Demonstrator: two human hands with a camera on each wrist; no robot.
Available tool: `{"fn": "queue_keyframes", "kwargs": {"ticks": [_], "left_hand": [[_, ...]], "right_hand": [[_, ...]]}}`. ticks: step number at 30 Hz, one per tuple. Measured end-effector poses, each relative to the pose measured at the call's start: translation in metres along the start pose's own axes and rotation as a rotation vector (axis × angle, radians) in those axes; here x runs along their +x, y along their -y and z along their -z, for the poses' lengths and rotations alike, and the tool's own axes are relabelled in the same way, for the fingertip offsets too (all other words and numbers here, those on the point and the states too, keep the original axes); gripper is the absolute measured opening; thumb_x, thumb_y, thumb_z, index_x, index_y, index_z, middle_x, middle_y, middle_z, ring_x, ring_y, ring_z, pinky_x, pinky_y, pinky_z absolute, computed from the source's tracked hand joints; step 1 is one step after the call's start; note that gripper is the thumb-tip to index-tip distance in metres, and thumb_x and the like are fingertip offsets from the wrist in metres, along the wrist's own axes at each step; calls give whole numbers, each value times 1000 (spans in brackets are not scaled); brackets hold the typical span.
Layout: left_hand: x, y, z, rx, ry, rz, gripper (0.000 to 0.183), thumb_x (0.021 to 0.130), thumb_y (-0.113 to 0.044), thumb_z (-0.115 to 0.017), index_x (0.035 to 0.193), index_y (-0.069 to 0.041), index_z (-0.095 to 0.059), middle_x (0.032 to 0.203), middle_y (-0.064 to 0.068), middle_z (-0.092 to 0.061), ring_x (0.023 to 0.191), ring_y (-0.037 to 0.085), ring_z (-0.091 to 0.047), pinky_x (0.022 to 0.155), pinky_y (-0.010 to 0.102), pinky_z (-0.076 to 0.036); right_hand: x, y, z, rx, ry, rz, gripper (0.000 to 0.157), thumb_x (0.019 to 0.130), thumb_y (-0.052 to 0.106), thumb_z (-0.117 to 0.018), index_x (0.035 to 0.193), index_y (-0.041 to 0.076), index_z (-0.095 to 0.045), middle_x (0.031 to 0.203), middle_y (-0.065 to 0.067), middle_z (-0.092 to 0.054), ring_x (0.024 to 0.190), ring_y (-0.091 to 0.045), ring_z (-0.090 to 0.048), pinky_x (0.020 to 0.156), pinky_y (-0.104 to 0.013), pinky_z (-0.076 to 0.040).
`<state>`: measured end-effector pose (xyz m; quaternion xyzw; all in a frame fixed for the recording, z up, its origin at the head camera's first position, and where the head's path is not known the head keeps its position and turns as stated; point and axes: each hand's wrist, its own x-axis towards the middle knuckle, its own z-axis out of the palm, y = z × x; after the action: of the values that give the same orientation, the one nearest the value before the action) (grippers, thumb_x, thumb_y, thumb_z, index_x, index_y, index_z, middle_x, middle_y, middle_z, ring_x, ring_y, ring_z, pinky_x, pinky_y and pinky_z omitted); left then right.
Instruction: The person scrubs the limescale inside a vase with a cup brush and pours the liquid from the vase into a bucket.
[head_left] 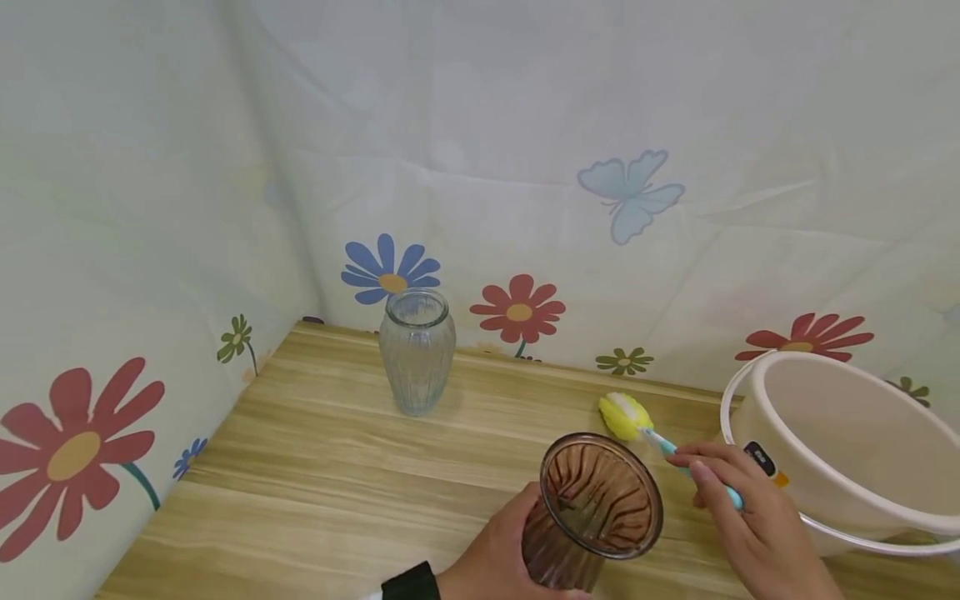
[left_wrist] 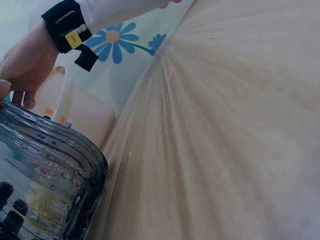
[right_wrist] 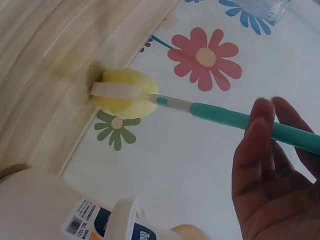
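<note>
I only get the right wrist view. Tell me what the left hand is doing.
Observer: The left hand grips a brown glass vase.
Operator: Say whether the yellow sponge head is inside that vase.
Observer: It is not; the head view shows it outside, past the vase's rim.
Operator: Report how the clear glass vase cut off by my top edge stands.
Observer: Upright on the wood-grain table, its mouth uncovered.

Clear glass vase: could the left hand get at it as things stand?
Probably not: the left hand grips the brown vase, though nothing seems to block the way to the clear vase.
</note>
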<state>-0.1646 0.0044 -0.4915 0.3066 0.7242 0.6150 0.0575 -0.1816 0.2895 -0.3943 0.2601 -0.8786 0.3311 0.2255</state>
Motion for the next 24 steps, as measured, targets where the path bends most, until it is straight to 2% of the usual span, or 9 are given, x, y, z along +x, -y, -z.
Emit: {"fn": "queue_keyframes", "kwargs": {"ticks": [3,6,10,12,18,20,24], "left_hand": [[0,0,0,28,-7,-31,99,82,-28,-89,159,-31,-28,155,-5,-49,138,8,-50,113,29,-46],[-1,-1,1,39,-14,-48,97,82,-28,-89,159,-30,-29,153,-4,-50,137,8,-51,111,29,-47],[-1,-2,1,31,-14,-54,97,82,-28,-89,158,-29,-29,152,-4,-51,136,7,-51,111,29,-47],[-1,-1,1,32,-12,-57,96,82,-27,-89,158,-29,-29,152,-4,-52,135,7,-52,110,29,-48],[-1,-2,2,36,-10,-57,97,82,-27,-89,158,-29,-29,152,-4,-51,135,7,-52,110,28,-47],[0,-1,2,51,-13,-72,97,82,-27,-89,158,-28,-29,152,-4,-52,135,7,-52,109,28,-48],[0,1,1,34,-5,-32,98,81,-27,-90,158,-31,-29,152,-5,-51,136,7,-51,112,29,-46]], "right_hand": [[-8,-7,1,-9,26,43,36,96,-15,-59,120,8,-74,123,6,-60,79,3,-51,64,-11,-43],[-15,-17,0,-64,34,87,37,91,-16,-65,121,4,-74,124,2,-59,89,5,-50,69,-9,-42],[-26,-32,-4,-167,19,138,34,89,-7,-74,121,5,-75,117,-1,-60,100,8,-45,71,-9,-38],[-30,-39,-5,-196,21,158,33,87,-2,-78,120,5,-76,113,-2,-61,98,7,-47,69,-10,-37],[-41,-51,-6,-271,132,100,45,76,6,-89,119,6,-75,109,1,-61,88,7,-49,64,-15,-41],[-44,-55,-6,-275,139,123,46,75,9,-91,118,8,-76,108,2,-61,87,7,-49,63,-15,-41],[-48,-62,-7,-257,140,165,46,72,9,-92,115,9,-77,105,1,-63,84,7,-49,63,-10,-37]]}}
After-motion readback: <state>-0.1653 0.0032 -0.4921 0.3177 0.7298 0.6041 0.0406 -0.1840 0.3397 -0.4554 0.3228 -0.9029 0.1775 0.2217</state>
